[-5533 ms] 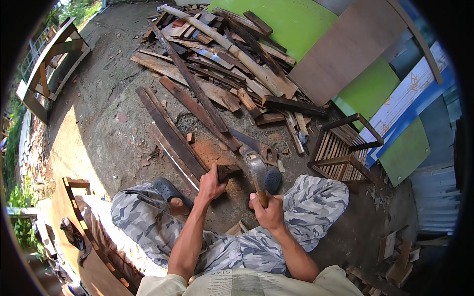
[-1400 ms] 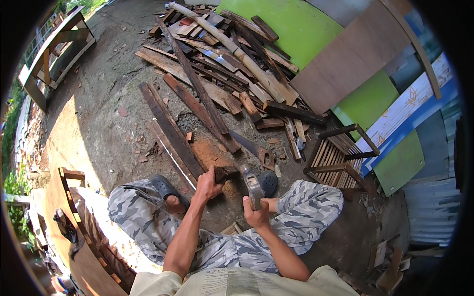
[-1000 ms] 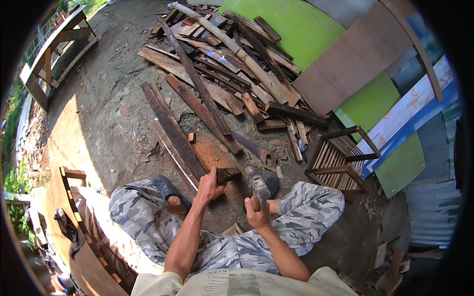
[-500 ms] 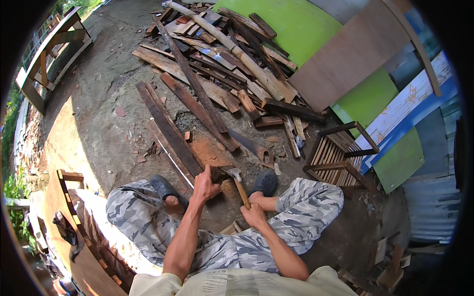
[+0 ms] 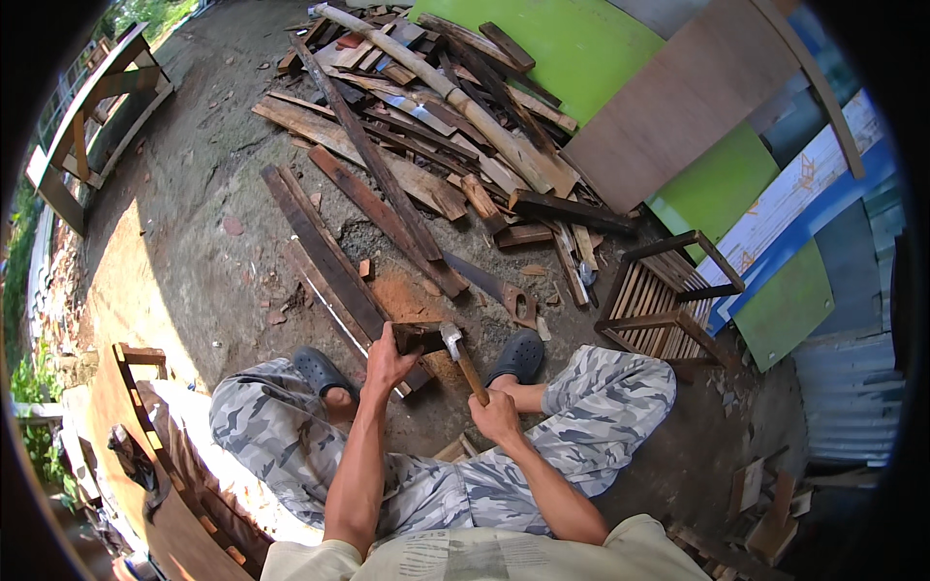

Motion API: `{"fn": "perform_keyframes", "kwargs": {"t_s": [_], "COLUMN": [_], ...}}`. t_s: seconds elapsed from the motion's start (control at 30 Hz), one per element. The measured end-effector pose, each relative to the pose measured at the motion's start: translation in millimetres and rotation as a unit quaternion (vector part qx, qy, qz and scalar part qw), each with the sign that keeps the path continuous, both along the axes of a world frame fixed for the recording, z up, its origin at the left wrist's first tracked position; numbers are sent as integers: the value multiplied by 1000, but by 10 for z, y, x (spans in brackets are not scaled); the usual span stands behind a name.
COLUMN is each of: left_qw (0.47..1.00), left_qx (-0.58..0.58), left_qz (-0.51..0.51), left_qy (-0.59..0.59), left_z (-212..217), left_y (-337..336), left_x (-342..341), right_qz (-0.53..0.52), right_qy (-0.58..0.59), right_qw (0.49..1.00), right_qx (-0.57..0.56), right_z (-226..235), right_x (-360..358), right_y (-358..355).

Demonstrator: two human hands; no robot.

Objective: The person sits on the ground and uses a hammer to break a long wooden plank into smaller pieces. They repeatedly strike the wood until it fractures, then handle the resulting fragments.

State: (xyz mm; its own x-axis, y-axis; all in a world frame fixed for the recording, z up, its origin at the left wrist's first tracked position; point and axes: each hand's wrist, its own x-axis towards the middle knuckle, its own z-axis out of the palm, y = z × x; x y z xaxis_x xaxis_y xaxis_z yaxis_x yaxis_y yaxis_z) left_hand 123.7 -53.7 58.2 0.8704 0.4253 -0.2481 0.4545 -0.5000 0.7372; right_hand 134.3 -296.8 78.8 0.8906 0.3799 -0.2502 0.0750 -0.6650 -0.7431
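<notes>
My right hand (image 5: pixel 497 416) is wrapped around the wooden handle of a claw hammer (image 5: pixel 469 372), whose metal head is up beside the end of a short dark wood piece (image 5: pixel 424 337). My left hand (image 5: pixel 389 358) grips that short piece, and its thumb points up. The piece lies crosswise over a long dark wooden beam (image 5: pixel 329 254) that runs away from me to the upper left. Part of the short piece is hidden by my left hand, and I cannot tell whether the hammer head touches it.
A handsaw (image 5: pixel 494 289) rests on the ground beside orange sawdust (image 5: pixel 400 296). Beyond lies a heap of scrap timber with a long pale pole (image 5: pixel 426 70). A slatted wooden frame (image 5: pixel 668 302) stands at right, near leaning green panels (image 5: pixel 785 310). A wooden bench (image 5: pixel 97 107) is far left.
The hammer head has turned and shifted slightly left, closer to the short wood piece. My left hand has moved a little left and down.
</notes>
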Motion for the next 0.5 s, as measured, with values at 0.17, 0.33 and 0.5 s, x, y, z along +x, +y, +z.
{"fn": "perform_keyframes", "kwargs": {"t_s": [0.17, 0.33, 0.5], "left_qw": [1000, 999, 999], "left_qx": [2, -5, 15], "left_qz": [-1, -44, -48], "left_qy": [-14, -18, -6], "left_z": [-1, -2, 109], "left_y": [36, -77, -11], "left_x": [59, 60, 66], "right_qz": [-30, -42, -7], "right_qy": [30, -6, 43], "right_qw": [993, 983, 998], "right_qx": [114, 178, 36], "right_z": [1019, 331, 584], "right_x": [198, -26, 132], "right_y": [270, 120, 209]}}
